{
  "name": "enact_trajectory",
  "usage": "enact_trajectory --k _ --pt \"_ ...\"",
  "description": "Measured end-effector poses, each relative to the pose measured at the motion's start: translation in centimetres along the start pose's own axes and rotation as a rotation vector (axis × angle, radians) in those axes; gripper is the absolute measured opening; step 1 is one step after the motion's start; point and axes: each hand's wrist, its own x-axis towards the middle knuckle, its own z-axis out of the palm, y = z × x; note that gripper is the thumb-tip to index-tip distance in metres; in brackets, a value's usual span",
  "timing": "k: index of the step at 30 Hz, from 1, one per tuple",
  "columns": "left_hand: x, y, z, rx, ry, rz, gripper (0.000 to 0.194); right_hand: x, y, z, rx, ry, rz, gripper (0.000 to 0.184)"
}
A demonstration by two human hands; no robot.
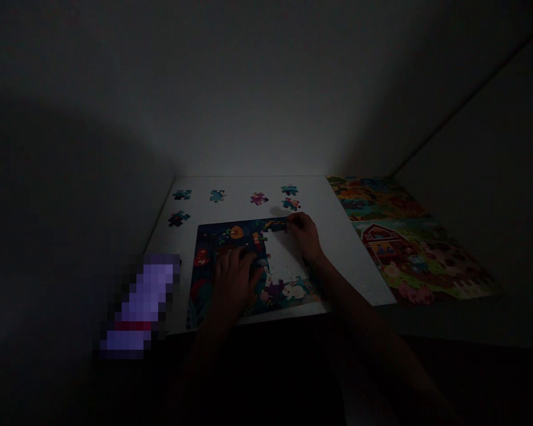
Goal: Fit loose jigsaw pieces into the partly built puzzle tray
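A partly assembled jigsaw puzzle, dark blue with colourful pictures, lies on the white table, with a gap in its right half where the white surface shows. My left hand rests on the assembled left part, fingers spread. At the puzzle's top edge my right hand is closed in a pinch on a dark puzzle piece, which is partly covered by the fingertips. White animal figures show along the puzzle's lower edge, partly behind my right forearm.
Several loose puzzle pieces lie spread along the back and left of the white table. Two colourful farm and animal pictures lie at the right. A pixelated purple object is at the left edge. Pale walls rise behind and beside.
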Motion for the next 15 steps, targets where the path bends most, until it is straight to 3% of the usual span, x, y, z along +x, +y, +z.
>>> enact_trajectory --k 9,15 --pt "-0.4 -0.4 1.4 0.113 0.024 0.087 0.054 2.3 -0.6 -1.8 0.243 -0.119 0.347 0.029" --pt "-0.4 -0.6 1.9 0.158 0.057 0.101 0.059 6.5 0.8 -1.9 -0.086 -0.048 0.028 0.023"
